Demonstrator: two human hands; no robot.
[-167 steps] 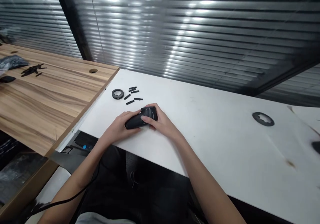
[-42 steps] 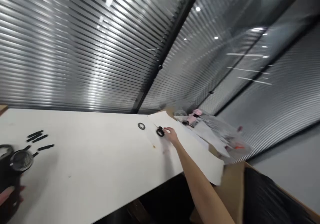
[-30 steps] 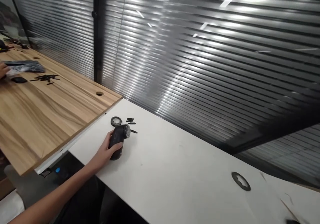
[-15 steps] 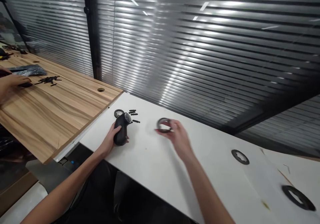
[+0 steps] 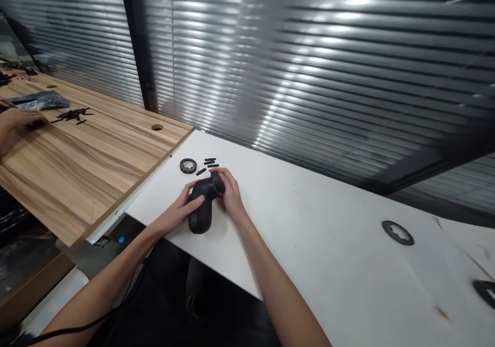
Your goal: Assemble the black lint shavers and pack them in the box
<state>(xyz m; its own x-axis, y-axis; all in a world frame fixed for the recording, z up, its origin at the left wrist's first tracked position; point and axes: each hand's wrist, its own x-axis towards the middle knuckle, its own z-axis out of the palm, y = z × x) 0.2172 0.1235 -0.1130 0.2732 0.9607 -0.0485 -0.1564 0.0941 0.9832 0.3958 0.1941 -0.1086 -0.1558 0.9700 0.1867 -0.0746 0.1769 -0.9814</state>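
My left hand [image 5: 181,209] is wrapped round the body of a black rounded device [image 5: 200,217], its thumb lying on top. My right hand [image 5: 231,191] grips a black ring [image 5: 217,182] against the round end of that device, at its upper right. Just beyond the device, several small black strips [image 5: 210,162] lie on the white table [image 5: 309,233]. To their left a flat black ring with a toothed inner edge [image 5: 188,166] rests on the table.
Two more black rings, one whole [image 5: 398,232] and one cut by the frame edge [image 5: 486,291], lie at the right. On the wooden table [image 5: 116,156] are black pieces [image 5: 73,114], a plastic bag [image 5: 40,100] and another person's hand [image 5: 21,120].
My right hand has moved left with the ring and brought it onto the device's round end. The device has turned, and its round end now faces right. The view has shifted slightly.
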